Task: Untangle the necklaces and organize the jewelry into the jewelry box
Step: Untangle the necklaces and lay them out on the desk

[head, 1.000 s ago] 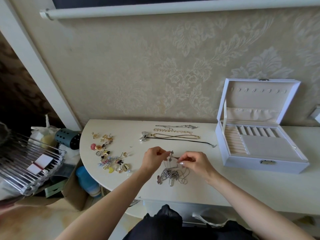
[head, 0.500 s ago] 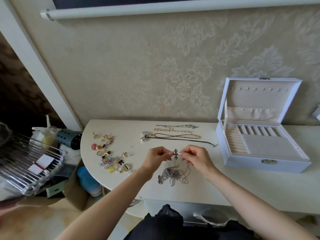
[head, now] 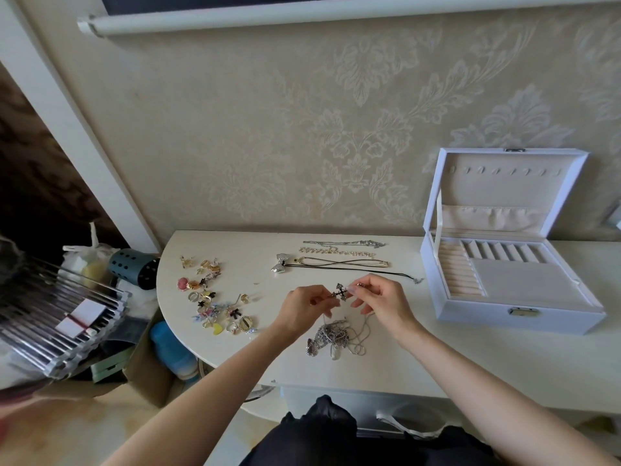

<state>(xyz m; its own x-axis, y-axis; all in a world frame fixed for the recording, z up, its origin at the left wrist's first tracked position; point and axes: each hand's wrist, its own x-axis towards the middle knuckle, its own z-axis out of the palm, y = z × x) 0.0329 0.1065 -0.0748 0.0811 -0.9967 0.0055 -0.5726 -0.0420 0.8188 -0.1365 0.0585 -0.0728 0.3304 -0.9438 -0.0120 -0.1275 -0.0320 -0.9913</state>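
A home room: damask wallpaper point(head: 336, 136), a roller blind point(head: 302, 11), and a cream dressing table point(head: 235, 250).

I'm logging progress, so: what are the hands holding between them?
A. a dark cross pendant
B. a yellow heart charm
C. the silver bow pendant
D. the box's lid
A: the left hand and right hand pinch the cross pendant above the tangled chains.
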